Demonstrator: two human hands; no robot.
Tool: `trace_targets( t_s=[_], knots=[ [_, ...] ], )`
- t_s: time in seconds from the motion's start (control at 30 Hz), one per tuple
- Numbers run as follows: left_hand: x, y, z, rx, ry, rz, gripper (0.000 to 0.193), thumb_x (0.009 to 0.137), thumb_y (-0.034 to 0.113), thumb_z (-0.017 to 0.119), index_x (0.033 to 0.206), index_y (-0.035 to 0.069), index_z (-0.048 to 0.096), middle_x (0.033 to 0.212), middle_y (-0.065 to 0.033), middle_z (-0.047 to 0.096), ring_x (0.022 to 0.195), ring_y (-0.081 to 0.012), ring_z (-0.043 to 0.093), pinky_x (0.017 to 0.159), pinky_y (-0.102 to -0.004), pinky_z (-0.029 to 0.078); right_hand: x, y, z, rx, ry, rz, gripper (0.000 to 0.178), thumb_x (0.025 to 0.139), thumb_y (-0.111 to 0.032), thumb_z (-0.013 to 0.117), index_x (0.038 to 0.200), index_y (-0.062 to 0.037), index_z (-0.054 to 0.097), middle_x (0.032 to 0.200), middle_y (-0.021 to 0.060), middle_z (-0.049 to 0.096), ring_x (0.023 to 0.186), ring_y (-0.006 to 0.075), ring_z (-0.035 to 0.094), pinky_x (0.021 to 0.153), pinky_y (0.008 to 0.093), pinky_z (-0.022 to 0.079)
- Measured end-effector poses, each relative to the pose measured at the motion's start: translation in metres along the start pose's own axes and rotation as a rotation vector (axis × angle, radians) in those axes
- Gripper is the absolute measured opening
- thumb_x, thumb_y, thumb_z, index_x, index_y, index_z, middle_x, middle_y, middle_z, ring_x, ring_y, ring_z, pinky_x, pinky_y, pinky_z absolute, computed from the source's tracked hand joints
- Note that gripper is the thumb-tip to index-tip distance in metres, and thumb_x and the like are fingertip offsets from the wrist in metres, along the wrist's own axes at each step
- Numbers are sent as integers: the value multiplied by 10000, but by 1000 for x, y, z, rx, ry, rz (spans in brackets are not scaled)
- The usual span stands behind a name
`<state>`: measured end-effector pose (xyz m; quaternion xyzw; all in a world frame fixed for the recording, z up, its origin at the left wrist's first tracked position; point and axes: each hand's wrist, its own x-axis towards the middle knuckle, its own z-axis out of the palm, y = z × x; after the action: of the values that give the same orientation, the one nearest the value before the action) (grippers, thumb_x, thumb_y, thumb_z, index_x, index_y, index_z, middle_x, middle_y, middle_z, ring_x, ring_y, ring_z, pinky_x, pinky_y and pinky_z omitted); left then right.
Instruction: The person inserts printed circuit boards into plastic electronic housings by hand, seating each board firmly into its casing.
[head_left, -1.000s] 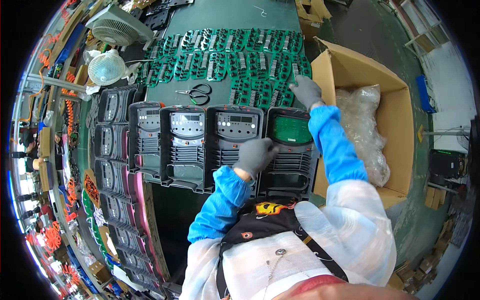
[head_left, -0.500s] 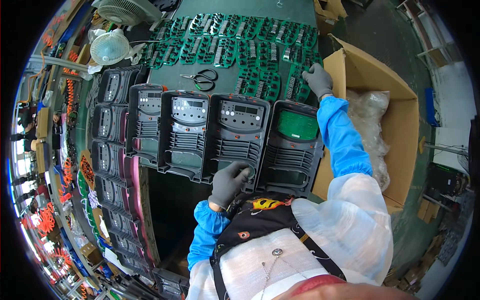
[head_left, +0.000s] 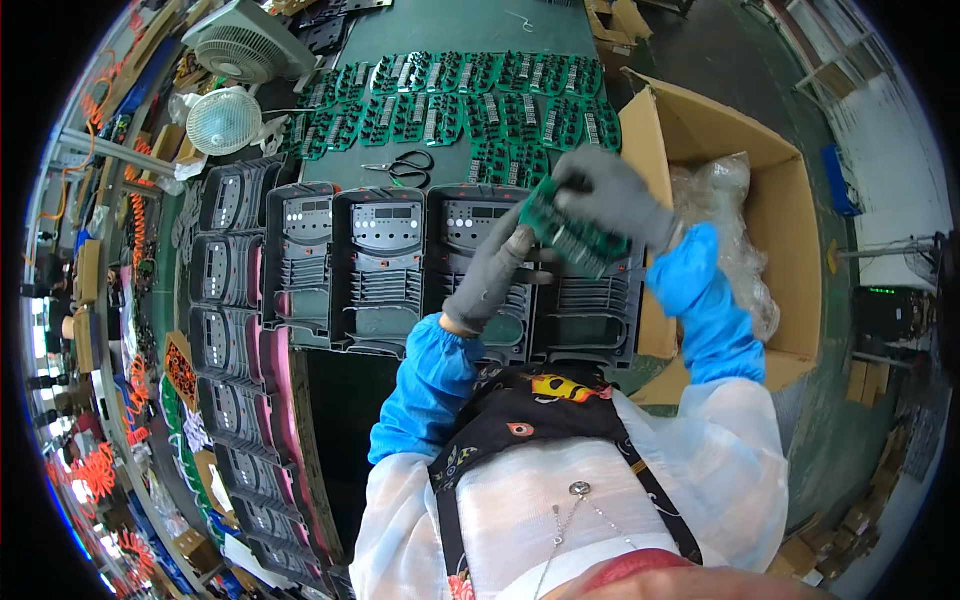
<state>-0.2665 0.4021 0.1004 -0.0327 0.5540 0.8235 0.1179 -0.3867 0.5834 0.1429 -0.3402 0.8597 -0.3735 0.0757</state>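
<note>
My right hand [head_left: 607, 192] is closed on a green circuit board [head_left: 572, 232], holding it tilted above the rightmost grey plastic housing [head_left: 588, 318]. The board carries display parts and small black components. At the board's left edge is my left hand [head_left: 497, 272], its gloved fingers stretched and apart; whether they touch the board I cannot tell. Both hands wear grey gloves. Beneath them, the upper part of the rightmost housing is mostly hidden. To the left stand more open housings, among them one with a panel of round holes and a display window [head_left: 386, 228].
Rows of green circuit boards [head_left: 431, 120] lie across the far table. Black-handled scissors [head_left: 403, 168] rest near them. On the right is an open cardboard box [head_left: 655, 150] with clear plastic wrap [head_left: 735, 215]. Two fans [head_left: 222, 122] stand at the far left, above stacked housings [head_left: 222, 270].
My right hand has picked up a circuit board from the right end of the rows and brought it nearer. My left hand has risen from the housing's lower part to the board's edge.
</note>
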Motion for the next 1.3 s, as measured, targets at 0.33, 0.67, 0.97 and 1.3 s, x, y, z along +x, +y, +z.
trace_targets(
  t_s=[0.33, 0.67, 0.97, 1.3],
  knots=[
    [-25, -56, -67, 158, -34, 137, 421, 998, 362, 379, 1205, 29, 532, 1111, -113, 626, 922, -195, 633, 707, -308, 543, -94, -64, 118, -715, 247, -64, 454, 774, -294, 639, 1206, -171, 572, 1195, 63, 540, 1148, 262, 503, 969, 418, 389],
    [103, 30, -142, 1511, 19, 240, 540, 849, 587, 524, 1092, 124, 658, 1016, -161, 675, 985, -355, 623, 856, -452, 479, -114, -36, 148, -552, 509, 55, 383, 721, -61, 624, 1079, -192, 657, 935, 50, 547, 954, 240, 588, 712, 333, 518],
    [173, -6, -165, 1847, -496, -133, 387, 784, 356, 615, 1052, 84, 677, 1037, -176, 666, 966, -342, 630, 847, -400, 488, -87, -32, 184, -228, 471, 149, 437, 666, -43, 732, 1078, -171, 657, 902, 40, 569, 895, 235, 599, 696, 348, 510],
    [83, 97, -139, 1388, -433, 111, 398, 761, 282, 680, 1045, 5, 640, 932, -183, 667, 884, -306, 651, 783, -368, 495, -48, -36, 172, -37, 419, 179, 396, 713, -61, 726, 1095, -139, 658, 967, 76, 606, 903, 276, 609, 764, 348, 504]
  ],
)
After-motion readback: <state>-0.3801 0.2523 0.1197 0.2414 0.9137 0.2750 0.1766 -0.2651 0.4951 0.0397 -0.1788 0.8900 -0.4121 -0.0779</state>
